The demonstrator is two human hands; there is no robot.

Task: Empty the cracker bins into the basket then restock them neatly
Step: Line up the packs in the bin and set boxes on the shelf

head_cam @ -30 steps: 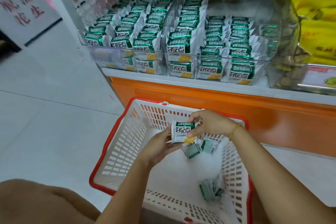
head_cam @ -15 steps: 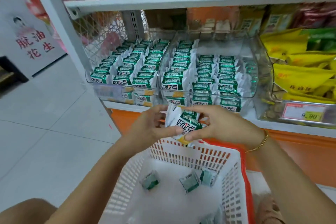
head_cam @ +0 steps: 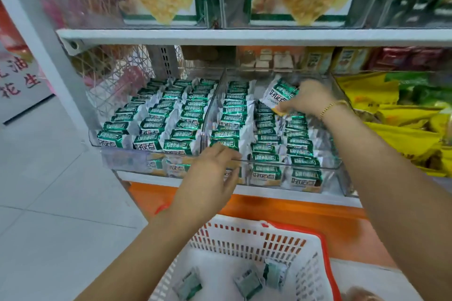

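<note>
Store aisle, pale floor tiles [head_cam: 49,203] on the left and a white shelf [head_cam: 244,36] filling most of the view, with an orange base [head_cam: 293,215] under the bottom level. On that level 2 clear bins sit side by side, touching. The left bin [head_cam: 127,161] holds 3 tidy rows of green and white cracker packs [head_cam: 156,127] standing on edge. The right bin [head_cam: 342,178] has 3 rows too.

The right hand [head_cam: 309,100] is reaching over the back part of the right bin, gold bracelet [head_cam: 329,107] on the wrist. Its fingers are pinching 1 pack [head_cam: 280,95], which is tilted with the printed face up and sits just above the middle and right rows.

The left hand [head_cam: 212,168] is down at the front of the right bin, close to where the 2 bins meet. Its fingers are loose and spread, with nothing in them. They look like they rest on the front rim, but it's a bit blurry so I can't swear they touch.

Below, on the floor in front of the shelf, is the white basket [head_cam: 244,239] with a red rim. 3 more packs [head_cam: 248,284] are lying loose on its bottom. Yellow snack bags [head_cam: 403,139] fill the next bin over on the right, and bigger clear bins with snack pictures sit on the level above.
</note>
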